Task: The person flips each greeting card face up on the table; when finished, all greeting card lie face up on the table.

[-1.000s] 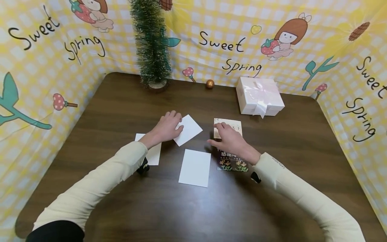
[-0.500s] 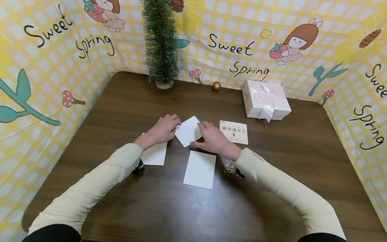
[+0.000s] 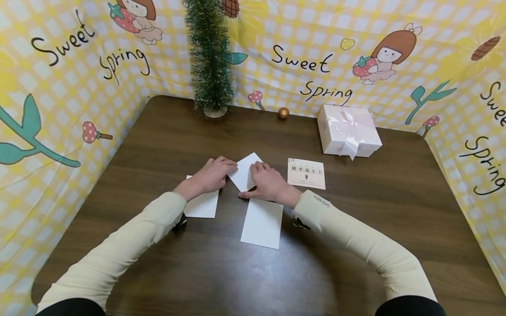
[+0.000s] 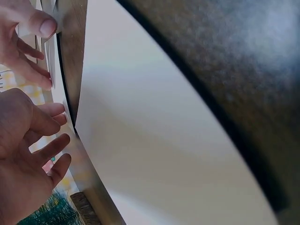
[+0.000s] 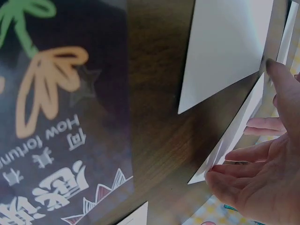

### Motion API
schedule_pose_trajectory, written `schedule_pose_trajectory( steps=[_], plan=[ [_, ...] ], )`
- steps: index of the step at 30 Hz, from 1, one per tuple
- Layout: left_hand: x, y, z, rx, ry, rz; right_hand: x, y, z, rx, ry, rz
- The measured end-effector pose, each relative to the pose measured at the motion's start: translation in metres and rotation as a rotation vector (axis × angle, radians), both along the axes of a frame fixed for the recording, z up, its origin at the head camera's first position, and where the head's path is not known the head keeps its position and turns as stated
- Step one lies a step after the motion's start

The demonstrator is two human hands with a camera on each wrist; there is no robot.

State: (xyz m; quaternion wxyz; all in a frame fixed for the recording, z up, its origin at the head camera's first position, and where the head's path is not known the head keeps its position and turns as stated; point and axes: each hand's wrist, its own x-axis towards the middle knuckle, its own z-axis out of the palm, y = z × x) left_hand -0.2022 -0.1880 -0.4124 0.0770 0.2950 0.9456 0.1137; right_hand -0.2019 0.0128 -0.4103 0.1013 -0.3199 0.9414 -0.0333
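Note:
A plain white card (image 3: 242, 170) lies turned at an angle between my two hands. My left hand (image 3: 211, 176) touches its left edge with the fingertips. In the left wrist view the left fingers (image 4: 58, 159) are loosely bent. My right hand (image 3: 272, 183) lies over the card's right part, fingers on its surface and thumb spread apart. The right wrist view shows the right fingertips (image 5: 218, 173) on this card (image 5: 241, 122). Another white card (image 3: 203, 204) is partly under my left wrist, and a third white card (image 3: 262, 224) lies nearer me.
A cream card (image 3: 306, 174) with printed characters lies to the right. A dark flowered card (image 5: 65, 108) is mostly hidden by my right arm in the head view. Farther back stand a small green tree (image 3: 211, 61), a copper-coloured ball (image 3: 283, 113) and a white ribboned box (image 3: 349, 131).
My right hand has moved left from the cream card onto the angled white card, uncovering the cream one. My left hand has slid slightly toward me. The head view has shifted a little.

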Motion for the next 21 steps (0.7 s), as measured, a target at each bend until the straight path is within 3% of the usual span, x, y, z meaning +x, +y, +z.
schedule_pose_trajectory(
  steps=[10, 16, 21],
  plan=[
    [0.0, -0.002, 0.001, 0.032, -0.03, -0.022, 0.0, 0.0, 0.004, 0.032, 0.057, 0.047],
    [-0.001, -0.004, 0.009, 0.051, -0.094, -0.05, -0.003, 0.005, 0.011, -0.034, 0.055, 0.074],
    [-0.003, -0.001, 0.008, 0.039, -0.066, -0.067, -0.005, 0.011, 0.014, -0.093, 0.048, 0.104]
  ],
)
